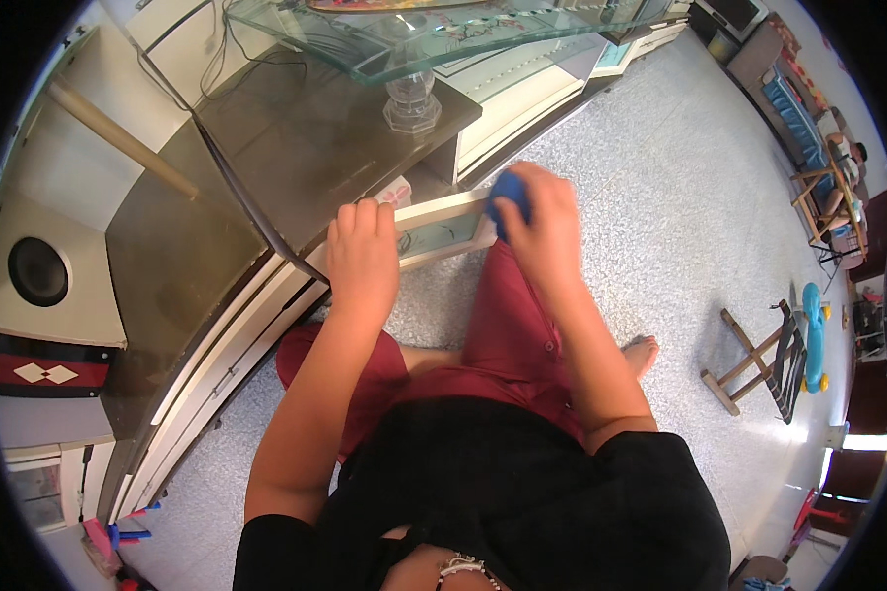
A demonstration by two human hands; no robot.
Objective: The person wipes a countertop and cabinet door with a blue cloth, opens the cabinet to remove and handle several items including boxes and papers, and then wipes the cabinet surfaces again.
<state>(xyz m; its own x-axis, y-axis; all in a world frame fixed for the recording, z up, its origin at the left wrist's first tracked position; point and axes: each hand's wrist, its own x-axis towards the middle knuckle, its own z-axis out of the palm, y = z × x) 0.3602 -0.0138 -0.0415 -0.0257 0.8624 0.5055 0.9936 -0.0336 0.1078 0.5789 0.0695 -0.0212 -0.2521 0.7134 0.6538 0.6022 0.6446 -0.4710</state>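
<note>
A low cabinet's white-framed door with a glass panel [440, 235] stands out from the cabinet in front of me. My left hand [364, 240] grips the top edge of this frame near its left end, fingers curled over it. At the frame's far right end, my right hand [543, 214] holds a blue cloth or sponge [508, 201] against the corner; it is slightly blurred, so which of the two cannot be told. Behind the frame, a small white box with a pink pattern [395, 192] shows partly inside the cabinet.
A glass shelf [369, 70] on a clear pedestal [411, 103] stands over the dark cabinet top [296, 148]. Loose cables hang at the upper left. A folding wooden stool [754, 354] and a turquoise wheeled toy [813, 336] stand at right. Another person sits farther back.
</note>
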